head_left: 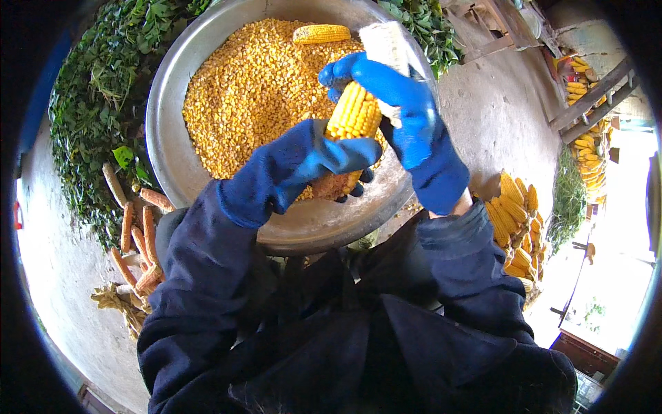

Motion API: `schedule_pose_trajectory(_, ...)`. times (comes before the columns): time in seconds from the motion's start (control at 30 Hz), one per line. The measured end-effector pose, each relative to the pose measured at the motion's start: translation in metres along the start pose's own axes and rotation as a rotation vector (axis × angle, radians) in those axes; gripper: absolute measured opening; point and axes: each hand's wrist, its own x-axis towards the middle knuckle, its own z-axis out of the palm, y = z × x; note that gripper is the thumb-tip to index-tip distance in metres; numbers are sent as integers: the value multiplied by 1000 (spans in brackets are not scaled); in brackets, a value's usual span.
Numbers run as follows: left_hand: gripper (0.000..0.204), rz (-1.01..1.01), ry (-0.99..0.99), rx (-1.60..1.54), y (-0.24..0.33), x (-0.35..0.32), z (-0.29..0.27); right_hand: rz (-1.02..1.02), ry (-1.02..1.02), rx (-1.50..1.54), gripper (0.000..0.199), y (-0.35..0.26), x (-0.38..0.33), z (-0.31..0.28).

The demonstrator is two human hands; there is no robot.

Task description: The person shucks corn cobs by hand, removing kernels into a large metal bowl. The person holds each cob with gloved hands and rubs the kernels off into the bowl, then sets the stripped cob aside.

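Over the basin (172, 90) of loose kernels (255, 90), the left hand (303, 162) is wrapped tight around the lower, already stripped part of a corn cob (353, 117). The right hand (407, 117) is closed on a pale block (386, 45) and presses against the cob's kernelled upper end. The cob looks stiff and light, its kernels prone to popping off, so the bare lower end seems the surest place to grip.

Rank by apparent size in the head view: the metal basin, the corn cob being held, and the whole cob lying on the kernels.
1. Metal basin, by far the largest.
2. Held corn cob, partly covered by the left hand and right hand.
3. Whole cob on the kernels; it is farther from the camera, so this ranking is unsure.
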Motion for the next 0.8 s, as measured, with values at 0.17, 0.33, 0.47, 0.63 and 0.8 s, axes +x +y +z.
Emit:
schedule_pose_trajectory(0.17, 34, -23, 103, 5, -25, 33, 12, 190, 272, 10, 45, 2, 2, 14)
schedule_pose_trajectory(0.33, 39, -83, 91, -94, 60, -20, 26, 219, 247, 574, 63, -19, 8, 12)
schedule_pose_trajectory(0.47, 43, 48, -94, -431, 56, -30, 21, 273, 154, 524, 63, -35, 7, 8)
schedule_pose_trajectory(0.63, 61, -155, -238, -483, 25, -11, 1, 254, 65, 516, 58, -25, 2, 7)
schedule_pose_trajectory(0.8, 58, -95, 41, -151, 23, 5, 20, 146, 140, 233, 41, 7, 0, 4)
